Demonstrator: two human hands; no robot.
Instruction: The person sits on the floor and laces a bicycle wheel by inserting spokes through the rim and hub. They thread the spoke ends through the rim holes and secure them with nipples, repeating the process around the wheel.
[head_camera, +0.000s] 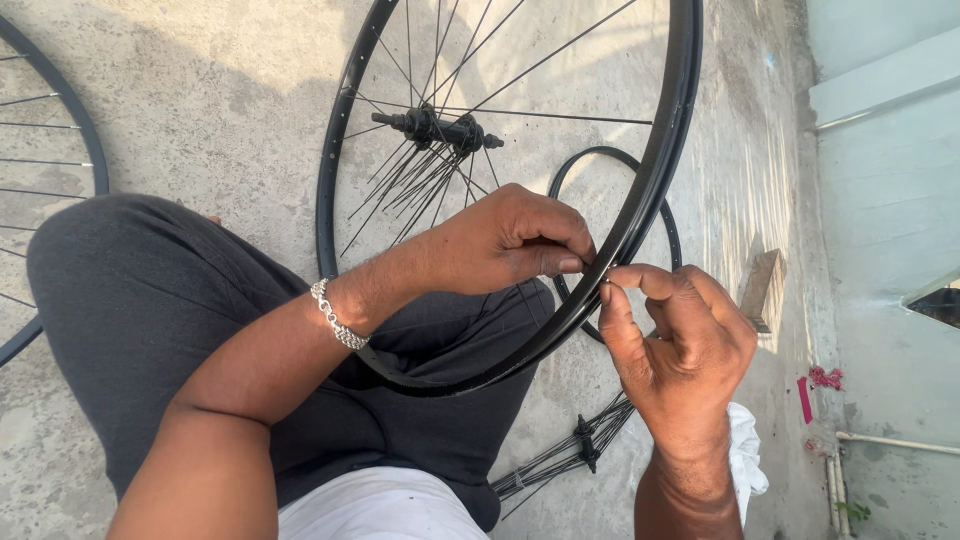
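Seen from above, a seated person in dark trousers holds a black bicycle wheel rim resting across the lap, filling the centre of the frame. The left hand, with a silver chain bracelet at the wrist, pinches its fingers together at the rim's inner edge, right of centre. The right hand meets it from outside, fingers pinching a small part against the rim. The hub with loose spokes sits at upper centre. A second wheel lies at the left edge on the concrete floor.

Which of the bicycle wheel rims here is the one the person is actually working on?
The big black rim resting across the lap: both the left hand and right hand pinch its edge. The rim at far left lies untouched.
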